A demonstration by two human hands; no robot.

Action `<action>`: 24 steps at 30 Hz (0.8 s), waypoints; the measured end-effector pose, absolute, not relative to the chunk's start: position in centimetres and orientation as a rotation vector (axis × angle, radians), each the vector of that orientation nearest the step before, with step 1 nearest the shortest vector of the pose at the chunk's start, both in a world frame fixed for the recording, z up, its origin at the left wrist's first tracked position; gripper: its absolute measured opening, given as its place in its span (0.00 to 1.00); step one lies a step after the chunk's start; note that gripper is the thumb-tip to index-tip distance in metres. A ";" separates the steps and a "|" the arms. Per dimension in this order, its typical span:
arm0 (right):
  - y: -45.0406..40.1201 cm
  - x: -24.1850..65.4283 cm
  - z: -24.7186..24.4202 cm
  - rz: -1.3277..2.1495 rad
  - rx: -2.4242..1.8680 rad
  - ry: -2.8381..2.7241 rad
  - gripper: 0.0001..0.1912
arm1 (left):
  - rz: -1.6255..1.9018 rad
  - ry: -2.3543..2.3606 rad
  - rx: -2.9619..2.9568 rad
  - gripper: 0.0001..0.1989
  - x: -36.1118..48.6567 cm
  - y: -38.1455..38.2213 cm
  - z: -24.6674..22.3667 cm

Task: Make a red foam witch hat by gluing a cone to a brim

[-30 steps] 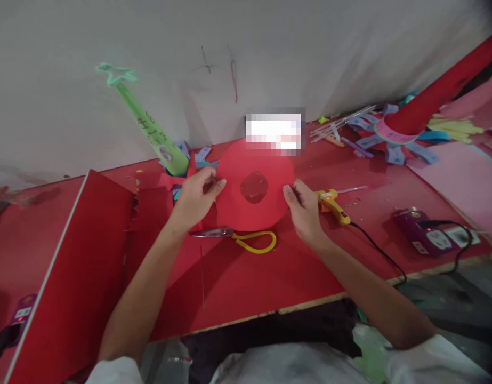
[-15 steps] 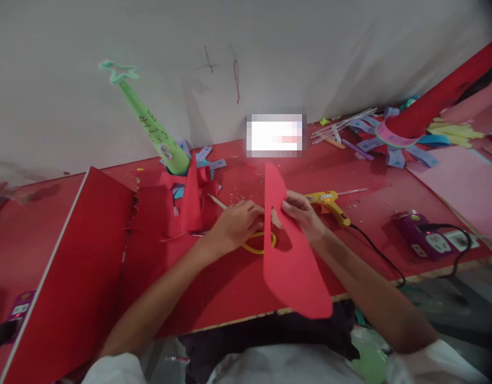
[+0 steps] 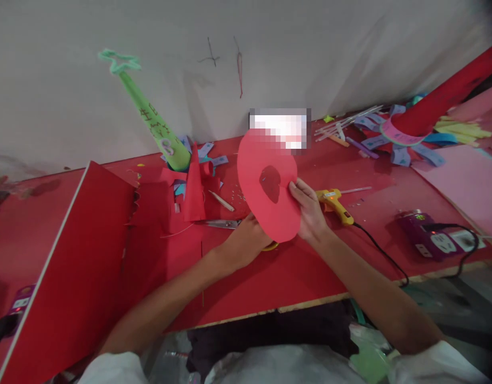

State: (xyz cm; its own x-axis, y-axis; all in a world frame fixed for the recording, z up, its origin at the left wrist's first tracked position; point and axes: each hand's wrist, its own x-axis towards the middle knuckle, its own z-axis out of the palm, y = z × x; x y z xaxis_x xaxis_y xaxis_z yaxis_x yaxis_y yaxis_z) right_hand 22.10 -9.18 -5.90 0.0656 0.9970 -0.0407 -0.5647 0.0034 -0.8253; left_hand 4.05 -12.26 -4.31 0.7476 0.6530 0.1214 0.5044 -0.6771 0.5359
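Observation:
My right hand pinches the right edge of a red paper ring, thumb on the near face. The ring is a rounded piece with an uneven hole in its middle, held up facing me. My left hand is at the lower left of the ring, its fingers mostly hidden behind the paper. By that hand lie scissors, blades pointing left and part of a yellow handle showing below the ring. Whether the left hand touches the scissors or the ring, I cannot tell.
A yellow glue gun lies right of my hands, near a purple power socket. A green paper cone stands at back left, beside red paper pieces. A red board stands at left; a red cone leans at right.
The red paper ring has turned from nearly edge-on to facing me and has risen. My left hand has shifted slightly down, and more of the scissor blades shows.

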 end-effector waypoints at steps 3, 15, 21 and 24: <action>-9.5 21.9 -5.8 1.397 -0.803 -0.688 0.16 | 0.425 0.868 2.412 0.08 5.0 -12.6 -3.8; -9.4 22.7 -5.6 1.341 -0.818 -0.711 0.13 | 0.225 0.283 3.126 0.09 5.9 -16.2 -3.7; -9.2 23.2 -5.6 1.271 -0.861 -0.737 0.13 | 0.391 0.093 3.000 0.06 7.0 -19.7 -5.0; -9.3 23.2 -5.5 1.263 -0.865 -0.763 0.13 | 0.377 0.043 3.006 0.05 7.1 -19.6 -5.2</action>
State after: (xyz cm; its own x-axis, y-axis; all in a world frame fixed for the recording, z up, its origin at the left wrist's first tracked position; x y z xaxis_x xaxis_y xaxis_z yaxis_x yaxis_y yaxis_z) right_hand 23.17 -9.28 -5.50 0.1522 0.9882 0.0160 -0.4741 0.0872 -0.8762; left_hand 7.11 -19.56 -5.21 0.9687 0.0420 0.2448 0.0142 -0.9934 0.1141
